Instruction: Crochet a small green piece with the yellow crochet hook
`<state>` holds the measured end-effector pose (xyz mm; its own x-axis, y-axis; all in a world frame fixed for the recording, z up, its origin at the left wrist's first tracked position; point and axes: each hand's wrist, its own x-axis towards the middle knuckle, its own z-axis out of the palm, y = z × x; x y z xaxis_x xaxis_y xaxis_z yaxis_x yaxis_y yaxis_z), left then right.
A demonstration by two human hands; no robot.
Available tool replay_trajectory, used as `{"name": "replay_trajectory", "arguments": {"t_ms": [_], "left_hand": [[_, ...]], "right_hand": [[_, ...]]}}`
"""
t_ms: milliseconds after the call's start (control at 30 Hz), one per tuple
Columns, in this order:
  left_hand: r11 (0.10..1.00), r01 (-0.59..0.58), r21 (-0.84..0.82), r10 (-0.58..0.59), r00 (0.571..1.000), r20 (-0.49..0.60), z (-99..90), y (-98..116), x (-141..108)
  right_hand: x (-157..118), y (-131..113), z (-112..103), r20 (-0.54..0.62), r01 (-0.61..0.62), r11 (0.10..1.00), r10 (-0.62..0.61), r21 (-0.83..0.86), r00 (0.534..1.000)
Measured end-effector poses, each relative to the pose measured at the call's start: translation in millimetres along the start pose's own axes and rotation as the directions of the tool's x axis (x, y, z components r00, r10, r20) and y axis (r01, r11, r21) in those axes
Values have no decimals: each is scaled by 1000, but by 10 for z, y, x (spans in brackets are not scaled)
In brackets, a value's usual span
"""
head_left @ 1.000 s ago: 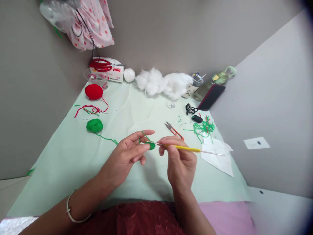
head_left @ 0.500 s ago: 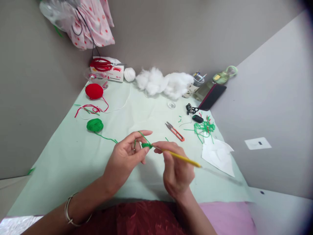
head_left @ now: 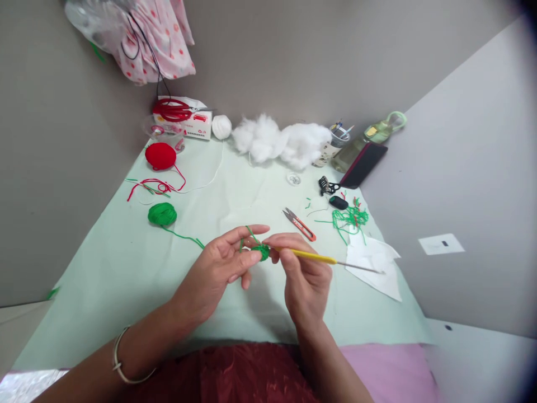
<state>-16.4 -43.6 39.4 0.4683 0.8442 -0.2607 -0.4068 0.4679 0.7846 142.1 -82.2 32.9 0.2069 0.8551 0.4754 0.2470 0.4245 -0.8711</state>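
Observation:
Between the thumb and fingers of my left hand point(head_left: 220, 260) is a small green crochet piece point(head_left: 263, 252), with green yarn looped over the raised index finger. My right hand point(head_left: 308, 274) grips a crochet hook point(head_left: 316, 257) with a yellow handle; its near tip meets the piece, and the thin metal far end points right over white paper. From a green yarn ball point(head_left: 162, 214) on the left, a strand runs to my left hand. Thread snips point(head_left: 298, 224) with orange handles lie beyond my right hand.
A red yarn ball point(head_left: 160, 156), a white yarn ball point(head_left: 221, 127) and white stuffing point(head_left: 281, 143) line the back. At right are green yarn scraps point(head_left: 351, 217), a hair clip point(head_left: 328, 186), a phone point(head_left: 363, 165), a bottle point(head_left: 356, 151) and white paper point(head_left: 375, 263).
Both hands have shifted slightly. The green piece has moved right and turned to show more of its face, and the hook has swung to a flatter angle.

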Motion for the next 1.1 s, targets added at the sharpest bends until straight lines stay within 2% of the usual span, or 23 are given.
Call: {"name": "replay_trajectory", "arguments": {"t_ms": [67, 133, 200, 267, 333, 400, 467, 567, 733, 800, 867, 933, 1033, 1100], "left_hand": [[998, -31, 54, 33, 999, -37, 31, -29, -2], [998, -22, 56, 26, 998, -65, 41, -52, 1], [999, 44, -18, -45, 998, -34, 25, -59, 10], [985, 125, -123, -124, 992, 15, -8, -48, 22], [969, 154, -191, -153, 988, 21, -37, -29, 32], [976, 111, -189, -116, 993, -18, -43, -17, 33], [993, 45, -110, -50, 998, -38, -28, -23, 25], [999, -22, 37, 23, 999, -27, -1, -55, 8], [990, -49, 135, 58, 996, -62, -31, -58, -18], [982, -58, 179, 74, 994, -84, -43, -43, -30], [972, -72, 225, 97, 990, -105, -42, -38, -42], [959, -95, 266, 134, 982, -130, -29, -51, -54], [937, -132, 322, 194, 967, -168, 0, -89, -70], [922, -148, 358, 228, 954, -193, 20, -110, -80]], "right_hand": [[-34, 28, 13, 14, 64, 991, -62, -121, 998], [-89, 65, 19, 24, 189, 940, -189, -283, 982], [-134, 91, 11, 73, 328, 854, -327, -404, 942], [-142, 88, -11, 77, 359, 843, -360, -400, 930], [-110, 58, -36, -8, 252, 925, -265, -286, 964], [-60, 22, -49, -90, 85, 989, -96, -121, 991], [-19, 5, -45, -85, -23, 1000, 23, 1, 996], [5, 23, -28, -17, -90, 995, 92, 53, 996], [3, 47, -43, -20, -197, 962, 204, 187, 979], [-8, 27, -53, -18, -193, 965, 200, 175, 980], [-32, -2, -59, -17, -116, 992, 117, 51, 993], [-63, -27, -59, 26, 59, 989, -56, -139, 998], [-92, -40, -50, 154, 353, 878, -320, -322, 935], [-94, -26, -36, 202, 445, 819, -397, -362, 895]]}}
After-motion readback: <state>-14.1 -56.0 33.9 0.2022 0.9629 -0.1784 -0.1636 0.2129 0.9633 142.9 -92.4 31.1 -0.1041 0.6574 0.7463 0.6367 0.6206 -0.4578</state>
